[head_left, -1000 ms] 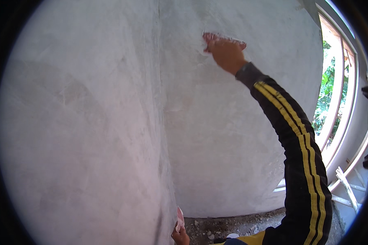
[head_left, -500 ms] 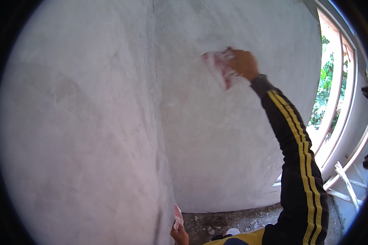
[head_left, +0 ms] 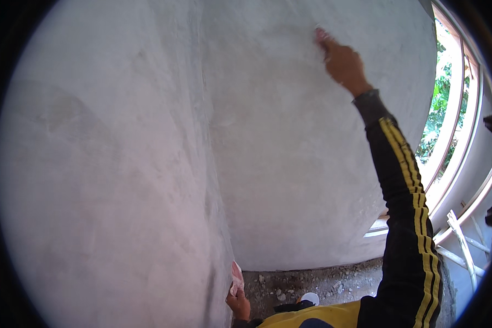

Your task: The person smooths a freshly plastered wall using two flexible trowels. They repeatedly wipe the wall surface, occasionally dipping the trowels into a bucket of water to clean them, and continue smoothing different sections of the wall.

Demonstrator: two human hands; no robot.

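Observation:
My right hand (head_left: 345, 66), arm stretched up, is closed on a small red-and-white sheet (head_left: 321, 35) that looks like sandpaper. It is at the upper part of the grey plastered wall (head_left: 290, 164); most of the sheet is hidden by the fingers. Low down, beside the inside corner, my left hand (head_left: 238, 305) grips a dusty pinkish-red piece (head_left: 236, 280) that looks like sandpaper too. That piece stands upright near the edge of the left plastered wall (head_left: 104, 208).
To the right is a tall window opening (head_left: 445, 109) with green leaves outside. White-stained poles (head_left: 463, 246) lean below it. Rubble and plaster crumbs lie on the dirt floor (head_left: 333, 281) at the wall's foot. A round white thing (head_left: 310, 298) shows near my body.
My right hand has swept up and to the right across the wall, and the sheet has turned nearly edge-on. The left hand with its piece sits slightly higher in view.

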